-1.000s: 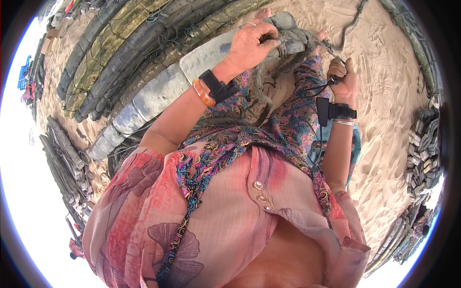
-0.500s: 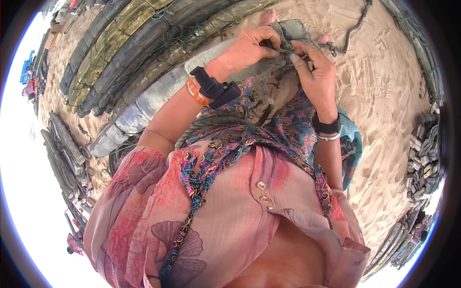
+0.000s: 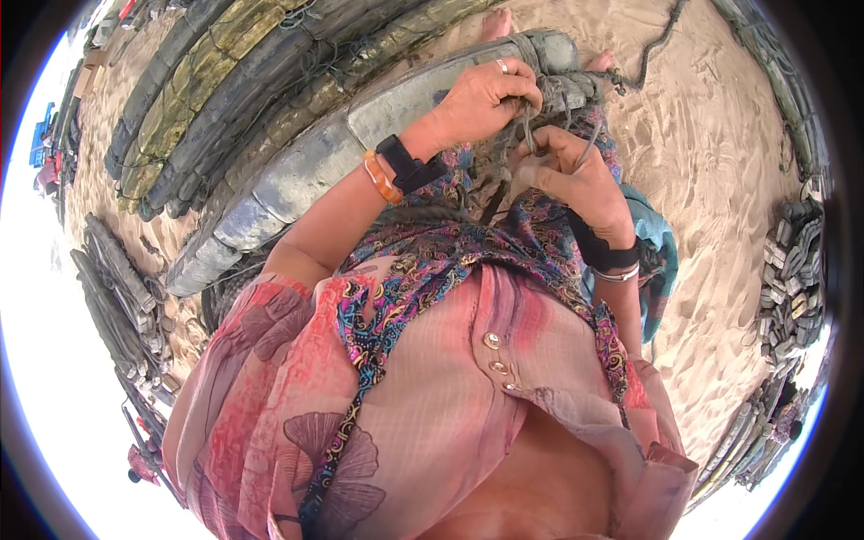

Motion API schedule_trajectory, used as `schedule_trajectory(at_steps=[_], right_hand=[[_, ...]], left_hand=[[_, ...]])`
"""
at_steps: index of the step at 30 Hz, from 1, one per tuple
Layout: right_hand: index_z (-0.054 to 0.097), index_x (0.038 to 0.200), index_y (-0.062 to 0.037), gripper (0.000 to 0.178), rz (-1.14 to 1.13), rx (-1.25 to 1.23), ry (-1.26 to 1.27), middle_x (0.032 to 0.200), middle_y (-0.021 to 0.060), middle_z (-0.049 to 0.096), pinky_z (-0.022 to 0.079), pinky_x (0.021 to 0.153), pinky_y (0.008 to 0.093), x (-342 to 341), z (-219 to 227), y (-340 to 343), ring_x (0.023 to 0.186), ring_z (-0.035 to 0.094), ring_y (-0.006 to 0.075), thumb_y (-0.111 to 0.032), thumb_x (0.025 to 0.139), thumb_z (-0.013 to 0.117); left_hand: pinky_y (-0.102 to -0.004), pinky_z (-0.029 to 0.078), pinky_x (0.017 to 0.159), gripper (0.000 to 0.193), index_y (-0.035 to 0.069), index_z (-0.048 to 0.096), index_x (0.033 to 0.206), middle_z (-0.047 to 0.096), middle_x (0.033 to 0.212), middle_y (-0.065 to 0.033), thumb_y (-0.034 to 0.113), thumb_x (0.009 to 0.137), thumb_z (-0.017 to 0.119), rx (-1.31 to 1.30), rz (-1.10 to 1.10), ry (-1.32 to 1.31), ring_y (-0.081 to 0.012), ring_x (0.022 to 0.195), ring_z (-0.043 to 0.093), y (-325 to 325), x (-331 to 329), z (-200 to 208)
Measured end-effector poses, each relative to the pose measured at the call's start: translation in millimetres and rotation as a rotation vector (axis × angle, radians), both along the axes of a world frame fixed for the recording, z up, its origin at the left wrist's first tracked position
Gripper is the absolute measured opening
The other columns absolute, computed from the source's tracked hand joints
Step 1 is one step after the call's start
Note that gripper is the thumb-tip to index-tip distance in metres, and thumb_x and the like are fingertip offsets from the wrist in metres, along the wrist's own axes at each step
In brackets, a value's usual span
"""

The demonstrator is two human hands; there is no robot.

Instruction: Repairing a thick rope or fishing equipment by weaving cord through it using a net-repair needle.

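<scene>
My left hand (image 3: 486, 101) is closed, pinching a strand of grey rope (image 3: 528, 126) at the end of a long, pale grey wrapped roll (image 3: 382, 115). Below it and to the right, my right hand (image 3: 583, 184) has its fingers curled round the lower part of the same rope; its fingertips are smeared by motion. More rope (image 3: 567, 93) is wound round the far end of the roll, just beyond my hands. The roll slants from the lower left up to my lap, and patterned cloth (image 3: 432, 247) covers my legs beneath my hands.
Long dark wrapped rolls (image 3: 225, 85) lie side by side at the upper left. A dark rope (image 3: 661, 45) trails over the sand (image 3: 711, 180) at the upper right. Stacked grey blocks (image 3: 790, 270) stand at the right edge, and more dark bundles (image 3: 112, 288) lie at the left.
My right hand has come down toward my lap, drawing a rope strand away from my left hand. My left hand has shifted slightly and turned; more of the wound rope now shows.
</scene>
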State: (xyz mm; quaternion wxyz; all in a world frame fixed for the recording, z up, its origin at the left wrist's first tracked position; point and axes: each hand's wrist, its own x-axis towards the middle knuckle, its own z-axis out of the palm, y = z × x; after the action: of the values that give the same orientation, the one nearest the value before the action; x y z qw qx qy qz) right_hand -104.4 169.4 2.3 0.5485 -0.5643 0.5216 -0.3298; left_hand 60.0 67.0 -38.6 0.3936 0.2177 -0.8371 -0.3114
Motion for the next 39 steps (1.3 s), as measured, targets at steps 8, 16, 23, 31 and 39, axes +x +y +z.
schedule_trajectory(at_steps=[8, 16, 23, 31, 39], right_hand=[[0.059, 0.091, -0.0013, 0.017, -0.123, -0.232, 0.210, 0.084, 0.0043, 0.058, 0.044, 0.058, 0.0253, 0, 4, 32, 0.065, 0.054, 0.0167, -0.006, 0.075, 0.062], [0.059, 0.091, -0.0014, 0.013, -0.200, -0.450, 0.288, 0.070, -0.0038, 0.053, 0.033, 0.047, 0.0192, -16, -22, 24, 0.056, 0.044, 0.0030, -0.001, 0.078, 0.060], [0.057, 0.095, -0.0004, 0.015, -0.100, 0.264, -0.578, 0.065, -0.0024, 0.048, 0.026, 0.041, 0.0172, -13, 20, 55, 0.048, 0.038, 0.0029, -0.008, 0.082, 0.059], [0.061, 0.099, -0.0009, 0.016, 0.047, -0.112, 0.179, 0.070, -0.0009, 0.055, 0.033, 0.046, 0.0177, -30, -9, 55, 0.051, 0.042, 0.0027, -0.005, 0.085, 0.055], [0.056, 0.108, 0.0019, 0.026, -0.077, 0.302, -0.307, 0.083, 0.0088, 0.065, 0.029, 0.041, 0.0174, -14, -22, 19, 0.046, 0.039, 0.0036, -0.014, 0.090, 0.047]], left_hand=[[-0.0322, 0.046, 0.070, 0.018, 0.007, 0.058, 0.083, 0.057, 0.092, -0.0051, -0.003, 0.069, 0.063, -0.138, 0.149, 0.018, -0.0216, 0.083, 0.056, 3, -5, -7], [-0.0331, 0.046, 0.068, 0.016, 0.006, 0.056, 0.083, 0.057, 0.092, -0.0054, 0.001, 0.071, 0.065, -0.151, 0.175, -0.010, -0.0228, 0.083, 0.056, -5, -7, -10], [-0.0338, 0.045, 0.066, 0.015, 0.006, 0.055, 0.086, 0.057, 0.089, -0.0058, 0.000, 0.073, 0.061, -0.142, 0.188, -0.040, -0.0232, 0.077, 0.056, -7, -5, -9], [-0.0334, 0.044, 0.067, 0.015, 0.006, 0.055, 0.089, 0.056, 0.088, -0.0063, -0.003, 0.077, 0.056, -0.023, 0.176, -0.021, -0.0226, 0.079, 0.056, -10, 7, -8], [-0.0308, 0.045, 0.069, 0.009, 0.004, 0.058, 0.092, 0.057, 0.088, -0.0052, 0.006, 0.085, 0.051, 0.206, 0.080, -0.123, -0.0180, 0.080, 0.055, 11, 34, 3]])
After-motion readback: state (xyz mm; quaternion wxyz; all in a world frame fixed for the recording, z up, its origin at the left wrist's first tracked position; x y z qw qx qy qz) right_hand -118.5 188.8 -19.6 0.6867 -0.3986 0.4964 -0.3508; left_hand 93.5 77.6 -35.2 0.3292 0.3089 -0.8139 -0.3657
